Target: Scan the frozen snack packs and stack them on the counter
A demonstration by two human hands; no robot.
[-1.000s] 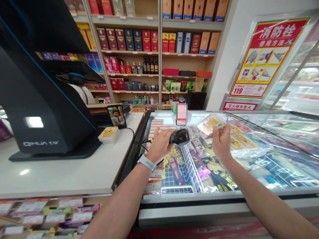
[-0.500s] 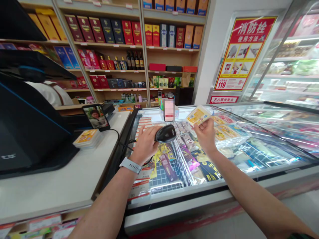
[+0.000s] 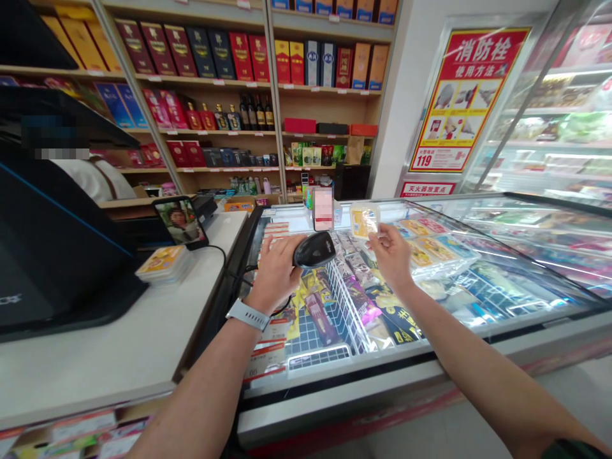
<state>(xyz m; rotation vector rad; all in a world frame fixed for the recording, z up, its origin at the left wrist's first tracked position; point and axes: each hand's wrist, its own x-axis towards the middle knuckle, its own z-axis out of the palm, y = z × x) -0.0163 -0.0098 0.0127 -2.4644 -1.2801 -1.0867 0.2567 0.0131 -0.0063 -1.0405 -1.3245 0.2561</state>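
My left hand, with a pale watch strap at the wrist, is wrapped round a black barcode scanner, whose head points right. Its cable trails down behind the wrist. My right hand pinches a small clear plastic pack with a yellow label by its lower right corner, above the glass-topped freezer. The pack is held upright, a short way right of the scanner. Just behind the scanner stands a phone with a pink screen. Similar yellow-labelled packs lie in clear wrap to the right of my right hand.
A chest freezer with wire baskets of wrapped goods spans the front. On the white counter at left are a stack of packs, a propped phone and a black register. Shelves of boxes line the back.
The pack in my right hand has moved left and turned from tilted to more upright, nearer the scanner. My left hand keeps hold of the scanner. The view has shifted slightly.
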